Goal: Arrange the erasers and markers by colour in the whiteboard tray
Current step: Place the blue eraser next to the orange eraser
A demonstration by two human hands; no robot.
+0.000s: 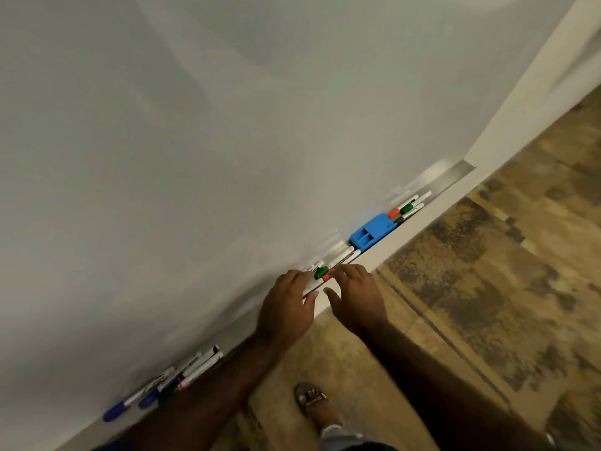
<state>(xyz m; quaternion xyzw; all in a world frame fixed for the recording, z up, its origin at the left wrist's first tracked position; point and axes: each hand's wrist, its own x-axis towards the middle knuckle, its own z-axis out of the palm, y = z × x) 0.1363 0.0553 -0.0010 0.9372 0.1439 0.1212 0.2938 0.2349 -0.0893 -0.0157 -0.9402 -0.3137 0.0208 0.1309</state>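
While the person leaned over the whiteboard tray [390,245], both hands met at a small cluster of markers [328,266] in its middle stretch. The left hand [286,304] lay over the markers, fingers loosely spread and touching them; the right hand [354,291] hovered just beside, fingers relaxed, gripping nothing. A blue eraser [372,231] sat farther along, more markers [408,206] past it, and another marker bunch [169,382] by the left forearm.

Wall: a pale cream strip [533,92] stood beside the board.
Floor: mottled brown-and-tan patches [487,288].
Light: dim, warm.
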